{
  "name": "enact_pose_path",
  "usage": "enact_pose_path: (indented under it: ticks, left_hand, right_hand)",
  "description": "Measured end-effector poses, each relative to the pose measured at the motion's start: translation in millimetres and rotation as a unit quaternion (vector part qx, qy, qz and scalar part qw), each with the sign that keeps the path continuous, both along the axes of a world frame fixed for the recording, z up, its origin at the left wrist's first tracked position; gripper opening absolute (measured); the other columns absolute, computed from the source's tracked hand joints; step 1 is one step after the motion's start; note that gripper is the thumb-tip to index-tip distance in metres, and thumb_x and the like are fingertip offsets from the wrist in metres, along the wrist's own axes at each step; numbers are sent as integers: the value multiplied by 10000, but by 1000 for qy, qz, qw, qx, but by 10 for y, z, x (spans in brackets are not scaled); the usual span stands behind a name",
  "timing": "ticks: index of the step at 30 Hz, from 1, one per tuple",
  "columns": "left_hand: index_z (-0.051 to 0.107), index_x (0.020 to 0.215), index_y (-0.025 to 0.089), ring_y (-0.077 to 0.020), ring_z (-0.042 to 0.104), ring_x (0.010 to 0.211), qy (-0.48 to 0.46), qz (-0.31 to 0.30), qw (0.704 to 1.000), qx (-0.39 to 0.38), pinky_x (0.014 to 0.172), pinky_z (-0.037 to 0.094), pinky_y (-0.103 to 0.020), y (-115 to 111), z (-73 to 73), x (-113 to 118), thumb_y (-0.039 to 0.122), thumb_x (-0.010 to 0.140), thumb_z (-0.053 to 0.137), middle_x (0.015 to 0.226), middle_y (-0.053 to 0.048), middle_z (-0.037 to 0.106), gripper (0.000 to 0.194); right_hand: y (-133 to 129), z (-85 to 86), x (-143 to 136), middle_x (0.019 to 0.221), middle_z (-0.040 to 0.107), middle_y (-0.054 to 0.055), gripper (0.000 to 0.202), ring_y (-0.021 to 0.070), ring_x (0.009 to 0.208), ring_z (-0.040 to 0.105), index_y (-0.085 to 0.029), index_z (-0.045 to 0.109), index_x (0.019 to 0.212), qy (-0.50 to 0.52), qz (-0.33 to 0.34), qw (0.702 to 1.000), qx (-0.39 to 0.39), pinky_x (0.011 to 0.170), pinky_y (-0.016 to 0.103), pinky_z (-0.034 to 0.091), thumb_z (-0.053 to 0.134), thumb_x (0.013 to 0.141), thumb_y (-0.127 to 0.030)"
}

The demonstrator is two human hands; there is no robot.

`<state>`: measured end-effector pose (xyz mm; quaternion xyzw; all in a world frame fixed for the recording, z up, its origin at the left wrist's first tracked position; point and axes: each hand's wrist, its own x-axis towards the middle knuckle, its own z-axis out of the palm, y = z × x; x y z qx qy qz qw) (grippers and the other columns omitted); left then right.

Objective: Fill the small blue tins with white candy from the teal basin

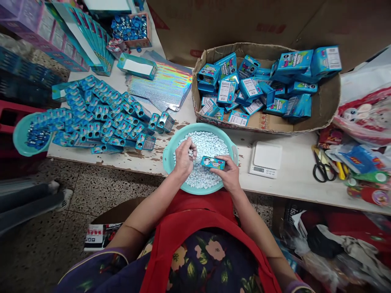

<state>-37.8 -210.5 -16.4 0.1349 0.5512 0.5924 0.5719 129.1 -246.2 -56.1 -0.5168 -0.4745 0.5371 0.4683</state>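
Observation:
A turquoise plastic basin (167, 156) stands at the table's front edge, filled with small pale candies (203, 179). Over its right half, my right hand (230, 173) grips a small blue candy box (213, 162) by its right end. The box's top faces up, with a round hole at its left end and whitish contents inside. My left hand (185, 156) is curled, palm up, over the left half of the basin, with a few pale candies (191, 153) showing between its fingers.
Behind the basin, a cardboard box (265, 129) holds many blue candy boxes. A white digital scale (266, 158) and black-handled scissors (322, 167) lie to the right. Rows of blue boxes with holes (106, 118) fill the left, near silvery sheets (171, 85) and a tray of blue caps (131, 28).

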Motion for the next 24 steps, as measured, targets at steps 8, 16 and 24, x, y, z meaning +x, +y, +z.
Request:
enact_pose_path:
  ticks: [8,16,24]
  left_hand:
    - [548,656,159,-60,454,477,91,-73,992,-52,433,336,-198,4,-325,-84,448,776,655,617,19,503,331]
    - [579,742,180,-119,538,606,183,-219,955,-83,538,425,-238,8,-472,-21,532,845,511,747,-24,580,373]
    - [592,1257,215,-374,360,1332,678,-387,625,-8,1052,308,-577,4,-713,-61,422,895,510,1419,-155,480,425]
  right_hand:
    - [-15,179,66,1000,687,26,373,213,1002,639,-284,685,1025,-85,37,988,120,1042,457,442,830,684,-327]
    - [50,233,158,995,680,36,402,226,995,632,-274,698,985,-80,-3,995,64,925,402,510,857,628,-365]
    - [-56,54,913,1068,636,48,494,242,1043,611,-236,661,1008,-22,-230,972,36,935,414,489,851,580,-394]
